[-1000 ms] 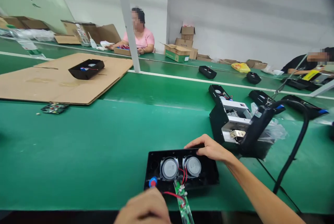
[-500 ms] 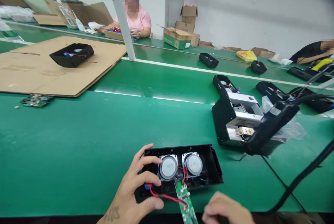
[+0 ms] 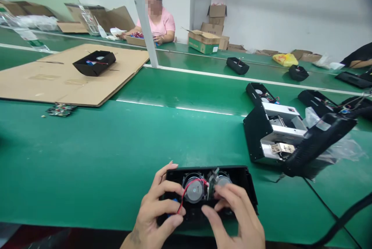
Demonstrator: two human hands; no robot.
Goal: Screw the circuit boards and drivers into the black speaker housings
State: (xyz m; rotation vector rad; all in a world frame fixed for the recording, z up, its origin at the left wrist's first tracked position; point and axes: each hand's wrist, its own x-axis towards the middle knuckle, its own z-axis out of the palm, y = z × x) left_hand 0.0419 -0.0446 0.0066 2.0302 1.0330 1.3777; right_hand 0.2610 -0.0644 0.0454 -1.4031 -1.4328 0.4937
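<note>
A black speaker housing point(image 3: 252, 194) lies at the table's front edge, with two round speakers inside. The left speaker point(image 3: 194, 191) shows fully; the right speaker point(image 3: 224, 180) is partly covered. My left hand point(image 3: 161, 206) grips the housing's left end, its fingertips beside a red and black wire point(image 3: 186, 189) and a blue part point(image 3: 174, 202) mostly hidden by the fingers. A narrow green circuit board point(image 3: 211, 187) stands tilted up between the speakers, slightly blurred. My right hand point(image 3: 238, 212) has its fingertips against the board, the thumb lower and apart from it.
A black and silver machine point(image 3: 273, 133) with a black wrapped arm point(image 3: 319, 144) stands on the right. Cardboard point(image 3: 58, 82) carries another housing point(image 3: 95, 63); a loose circuit board point(image 3: 61, 110) lies before it. A person in pink point(image 3: 161, 24) sits across the table.
The circuit board has swung from hanging over the housing's front edge to standing inside it. My right hand has moved left and up onto the board. My left hand stays on the housing.
</note>
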